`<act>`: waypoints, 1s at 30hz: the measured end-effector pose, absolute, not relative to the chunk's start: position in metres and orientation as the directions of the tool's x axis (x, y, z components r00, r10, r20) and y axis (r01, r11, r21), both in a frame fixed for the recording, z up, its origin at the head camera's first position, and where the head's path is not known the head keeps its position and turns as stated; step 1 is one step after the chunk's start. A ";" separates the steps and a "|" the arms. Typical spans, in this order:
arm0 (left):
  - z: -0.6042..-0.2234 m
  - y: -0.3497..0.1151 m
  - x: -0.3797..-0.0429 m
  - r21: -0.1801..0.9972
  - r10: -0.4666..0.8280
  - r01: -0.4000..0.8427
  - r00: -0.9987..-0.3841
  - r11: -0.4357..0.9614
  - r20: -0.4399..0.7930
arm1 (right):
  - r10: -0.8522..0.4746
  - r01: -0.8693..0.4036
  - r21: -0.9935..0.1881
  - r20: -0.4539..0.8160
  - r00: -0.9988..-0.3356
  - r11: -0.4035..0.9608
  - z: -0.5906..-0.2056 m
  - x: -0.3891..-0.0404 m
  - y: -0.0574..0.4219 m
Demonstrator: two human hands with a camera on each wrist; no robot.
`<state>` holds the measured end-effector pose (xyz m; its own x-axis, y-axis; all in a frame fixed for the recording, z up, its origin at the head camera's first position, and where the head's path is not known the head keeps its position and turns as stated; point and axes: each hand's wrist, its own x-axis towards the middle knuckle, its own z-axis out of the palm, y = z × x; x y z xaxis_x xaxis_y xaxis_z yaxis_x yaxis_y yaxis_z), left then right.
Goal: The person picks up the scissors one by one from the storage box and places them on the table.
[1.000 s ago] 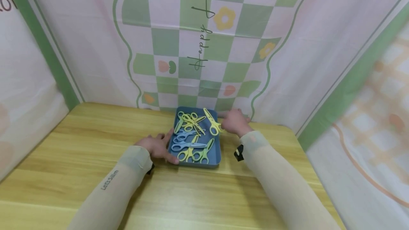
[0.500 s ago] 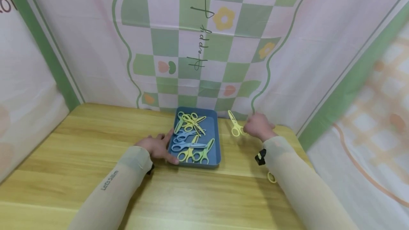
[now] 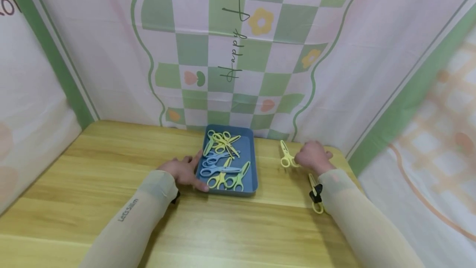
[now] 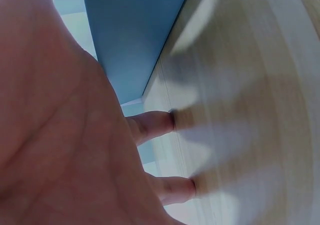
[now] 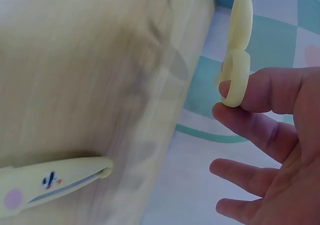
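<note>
The right hand (image 3: 312,157) pinches one handle loop of yellow scissors (image 3: 284,149) between thumb and fingertips; in the right wrist view the loop encloses a fingertip. These scissors hang over the table to the right of a blue tray (image 3: 246,146). Spread fingers of the left hand (image 3: 182,171) rest along the tray's left side, with the thumb at its front left corner. Piled inside the tray are several scissors: yellow ones (image 3: 222,175), blue ones (image 3: 215,170) and green ones (image 3: 241,175), mostly on its left and front.
Another pair of yellow scissors (image 5: 65,180) lies on the wooden table (image 3: 238,230) below the right wrist, partly covered by the wrist strap in the head view. A patterned curtain (image 3: 238,53) stands right behind the table's back edge, with more cloth at both sides.
The right hand has carried the yellow scissors out of the tray to the right, then slightly lower. The left hand and the tray have stayed put. The scissors under the right wrist have come into view.
</note>
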<state>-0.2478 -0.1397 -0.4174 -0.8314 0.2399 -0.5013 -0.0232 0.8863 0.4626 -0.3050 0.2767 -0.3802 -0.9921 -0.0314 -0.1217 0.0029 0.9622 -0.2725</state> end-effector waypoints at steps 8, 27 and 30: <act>-0.418 -0.139 -0.247 0.479 0.242 -0.023 -0.841 0.877 -0.484 | -0.030 0.005 -0.232 -0.147 -0.989 0.973 -0.391 -0.301 0.284; -0.422 -0.140 -0.252 0.456 0.223 -0.035 -0.837 0.890 -0.499 | -0.140 -0.096 -0.211 -0.203 -0.969 0.973 -0.394 -0.274 0.281; -0.417 -0.138 -0.250 0.454 0.224 -0.037 -0.832 0.890 -0.507 | -0.162 -0.111 -0.241 -0.203 -0.966 0.964 -0.395 -0.268 0.285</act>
